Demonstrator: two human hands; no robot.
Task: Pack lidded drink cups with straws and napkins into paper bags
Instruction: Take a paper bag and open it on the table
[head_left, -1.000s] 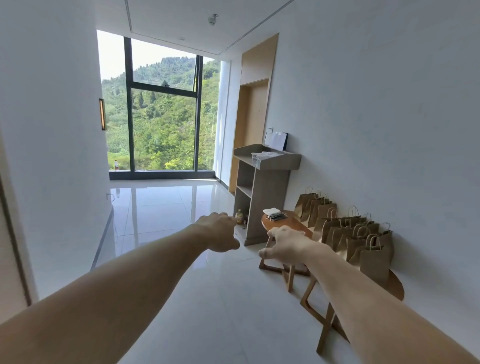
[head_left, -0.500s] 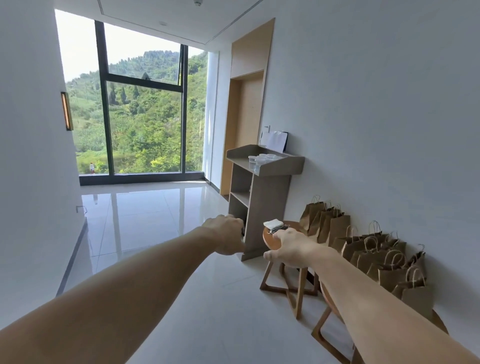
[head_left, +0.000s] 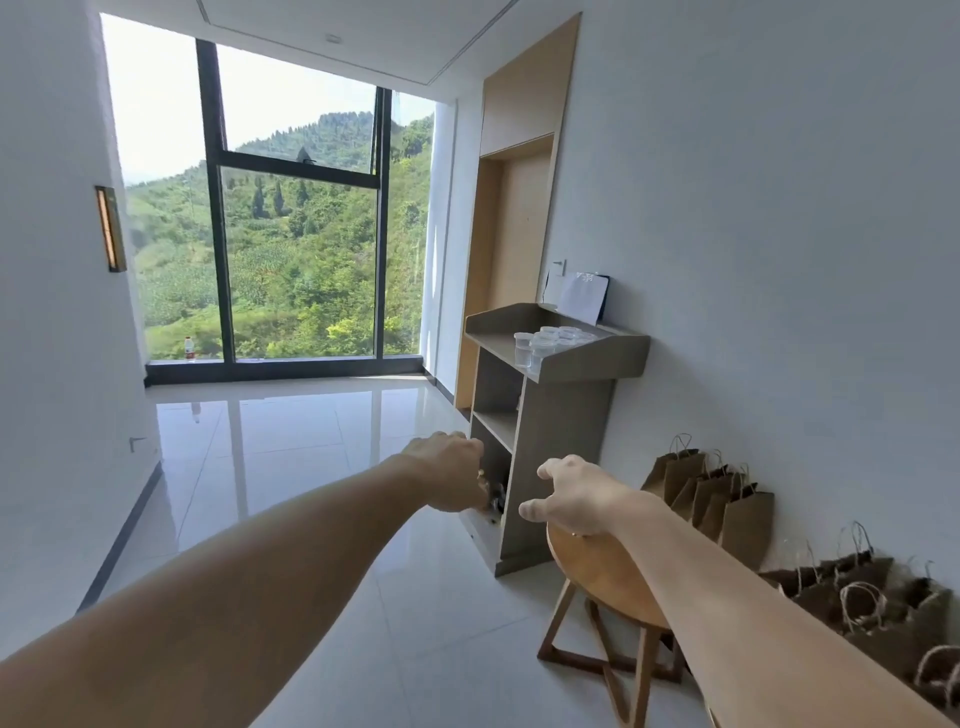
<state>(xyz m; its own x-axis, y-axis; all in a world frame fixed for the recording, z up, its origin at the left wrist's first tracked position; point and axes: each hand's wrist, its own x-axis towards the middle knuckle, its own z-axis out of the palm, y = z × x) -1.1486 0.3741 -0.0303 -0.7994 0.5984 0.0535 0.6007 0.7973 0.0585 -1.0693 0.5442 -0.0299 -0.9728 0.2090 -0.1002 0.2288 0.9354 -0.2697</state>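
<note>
Several clear lidded cups stand on top of a grey stand by the right wall. Brown paper bags with twine handles line the floor along that wall, and more bags sit nearer to me. Both my arms reach forward in the air. My left hand hangs in front of the stand's lower shelves, fingers loosely curled, holding nothing. My right hand hovers over the far edge of a round wooden stool, fingers relaxed and empty. My right hand and arm cover most of the stool's top.
A glossy white tiled floor runs to a tall window ahead. White walls close in on both sides. A wooden door recess lies behind the stand. A white sheet leans at the stand's back.
I have come closer to the stand and the stool, and the view has lifted. The napkin stack seen on the stool earlier is now hidden behind my right hand.
</note>
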